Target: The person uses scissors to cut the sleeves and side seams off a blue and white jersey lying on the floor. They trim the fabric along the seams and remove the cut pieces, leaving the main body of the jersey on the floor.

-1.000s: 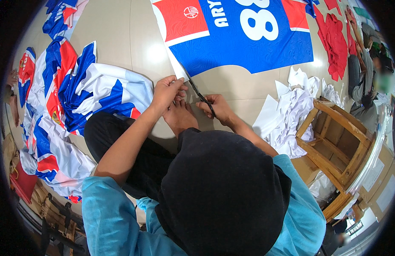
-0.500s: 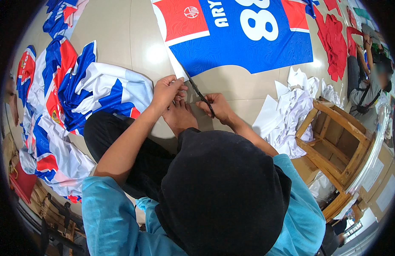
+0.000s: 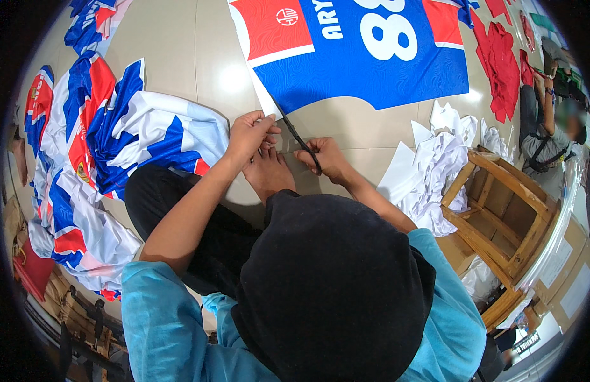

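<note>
A blue printed jersey panel (image 3: 333,76) with red and white parts lies flat on the floor ahead of me. My left hand (image 3: 251,137) pinches the white strip (image 3: 264,95) along the panel's near-left edge. In my right hand (image 3: 330,160) is a pair of black scissors (image 3: 297,136), gripped by the handles. Their blades point up and left, and the tips meet the panel's edge close to my left fingers. How far the blades are parted I cannot tell. My bare foot (image 3: 269,175) rests on the floor just below my left hand.
Blue, white and red jerseys (image 3: 142,137) lie heaped at the left. White fabric scraps (image 3: 425,178) pile up at the right, beside a wooden stool frame (image 3: 498,210). Red cloth (image 3: 497,70) lies farther right, near another person (image 3: 553,127). Cardboard boxes (image 3: 565,280) stand behind the stool.
The jersey panel has shifted very slightly to the right. Both my hands and the scissors have barely moved. The person at the far right has changed posture.
</note>
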Demonstrator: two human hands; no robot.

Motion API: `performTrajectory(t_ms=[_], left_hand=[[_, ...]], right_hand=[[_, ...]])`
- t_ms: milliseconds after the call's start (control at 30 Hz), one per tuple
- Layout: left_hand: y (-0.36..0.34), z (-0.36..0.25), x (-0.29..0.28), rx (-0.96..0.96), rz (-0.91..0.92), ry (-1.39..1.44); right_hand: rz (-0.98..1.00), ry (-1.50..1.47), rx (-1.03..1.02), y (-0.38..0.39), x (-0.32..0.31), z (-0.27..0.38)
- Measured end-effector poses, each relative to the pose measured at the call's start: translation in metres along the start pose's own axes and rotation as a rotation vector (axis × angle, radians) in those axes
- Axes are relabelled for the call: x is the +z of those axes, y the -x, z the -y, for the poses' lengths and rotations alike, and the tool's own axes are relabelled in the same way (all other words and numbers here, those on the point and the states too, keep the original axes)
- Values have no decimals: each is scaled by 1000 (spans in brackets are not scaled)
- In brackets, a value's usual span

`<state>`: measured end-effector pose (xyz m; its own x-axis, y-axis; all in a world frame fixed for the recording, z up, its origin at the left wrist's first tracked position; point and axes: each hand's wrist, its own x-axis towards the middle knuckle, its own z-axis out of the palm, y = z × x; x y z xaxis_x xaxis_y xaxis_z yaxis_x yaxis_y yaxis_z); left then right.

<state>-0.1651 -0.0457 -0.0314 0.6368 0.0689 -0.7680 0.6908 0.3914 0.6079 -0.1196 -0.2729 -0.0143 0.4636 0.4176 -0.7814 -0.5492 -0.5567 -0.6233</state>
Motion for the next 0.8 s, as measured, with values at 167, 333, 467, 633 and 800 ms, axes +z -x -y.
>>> performTrajectory(t_ms=[167, 333, 467, 633, 800], left_hand=[[-1, 1, -1, 14, 15, 3], [-1, 1, -1, 14, 10, -24], [-2, 3, -2, 23, 17, -23], [0, 0, -1, 30, 19, -48], [0, 1, -1, 40, 22, -46]], right_hand=[[19, 1, 3, -10, 1, 6], [12, -10, -14, -16, 4, 17], [13, -41, -12, -17, 5, 22], [6, -82, 14, -17, 8, 22], [-10, -79, 13, -20, 8, 20]])
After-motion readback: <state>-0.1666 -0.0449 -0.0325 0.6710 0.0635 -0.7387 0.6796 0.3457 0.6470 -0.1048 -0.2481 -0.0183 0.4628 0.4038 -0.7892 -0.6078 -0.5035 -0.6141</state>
